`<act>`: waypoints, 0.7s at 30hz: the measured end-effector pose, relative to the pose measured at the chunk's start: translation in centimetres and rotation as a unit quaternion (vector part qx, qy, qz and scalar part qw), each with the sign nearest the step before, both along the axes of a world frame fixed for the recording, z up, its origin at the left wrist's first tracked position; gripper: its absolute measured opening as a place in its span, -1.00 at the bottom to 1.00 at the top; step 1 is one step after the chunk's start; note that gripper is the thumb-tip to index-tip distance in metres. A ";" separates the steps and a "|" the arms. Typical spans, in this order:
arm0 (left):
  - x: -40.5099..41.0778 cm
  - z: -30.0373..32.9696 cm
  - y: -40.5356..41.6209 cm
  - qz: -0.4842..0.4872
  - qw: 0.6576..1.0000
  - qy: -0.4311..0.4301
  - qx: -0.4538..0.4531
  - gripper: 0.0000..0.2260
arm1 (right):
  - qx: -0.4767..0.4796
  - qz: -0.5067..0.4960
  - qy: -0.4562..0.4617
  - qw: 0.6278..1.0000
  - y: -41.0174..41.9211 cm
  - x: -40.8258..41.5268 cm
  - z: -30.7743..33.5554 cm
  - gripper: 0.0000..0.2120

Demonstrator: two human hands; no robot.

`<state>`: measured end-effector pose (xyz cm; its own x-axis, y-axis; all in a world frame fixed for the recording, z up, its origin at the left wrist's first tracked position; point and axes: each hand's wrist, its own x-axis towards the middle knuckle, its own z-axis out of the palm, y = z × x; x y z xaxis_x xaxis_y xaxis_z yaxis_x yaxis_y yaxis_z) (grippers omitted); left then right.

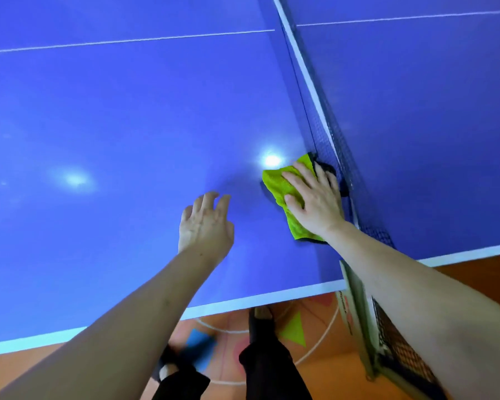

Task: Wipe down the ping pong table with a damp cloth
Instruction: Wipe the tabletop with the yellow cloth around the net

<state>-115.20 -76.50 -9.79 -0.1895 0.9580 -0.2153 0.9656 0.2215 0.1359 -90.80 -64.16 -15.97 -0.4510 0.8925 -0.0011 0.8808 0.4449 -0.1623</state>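
Your right hand (315,197) flat, fingers straight, pressing the green cloth (283,186) onto the blue table (127,125) beside the net (326,134), your left hand (205,223) empty, fingers loosely spread over the tabletop.

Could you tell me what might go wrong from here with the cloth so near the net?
The right hand presses the green cloth right beside the net, so cloth or fingers may snag the mesh. The left hand over the table could smudge it if it lands.
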 end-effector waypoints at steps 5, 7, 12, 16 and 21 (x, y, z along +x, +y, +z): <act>-0.9 0.0 -0.9 -0.006 1.000 0.006 -0.006 -0.53 | 0.011 -0.091 -0.013 0.996 -2.2 1.4 -0.2 -0.48; -2.8 -0.1 -2.0 0.004 1.000 0.006 -0.004 -0.53 | -0.001 -0.150 -0.020 0.989 -3.6 -0.4 -0.4 -0.46; -8.7 -0.2 -5.7 0.037 0.999 0.012 -0.004 -0.53 | -0.004 -0.231 -0.037 0.972 -7.2 -6.9 -0.9 -0.45; -14.6 -0.4 -9.7 0.061 0.998 0.010 0.001 -0.53 | 0.004 -0.217 -0.037 0.976 -10.2 -14.2 -0.9 -0.45; -23.6 -1.0 -16.6 0.103 0.994 0.018 -0.008 -0.54 | 0.002 -0.178 -0.027 0.984 -13.5 -26.1 -1.0 -0.44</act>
<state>-138.78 -93.10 -10.75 -0.3893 0.8946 -0.2194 0.9037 0.4170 0.0973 -116.93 -77.62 -16.99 -0.1085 0.9940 -0.0130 0.9882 0.1065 -0.1104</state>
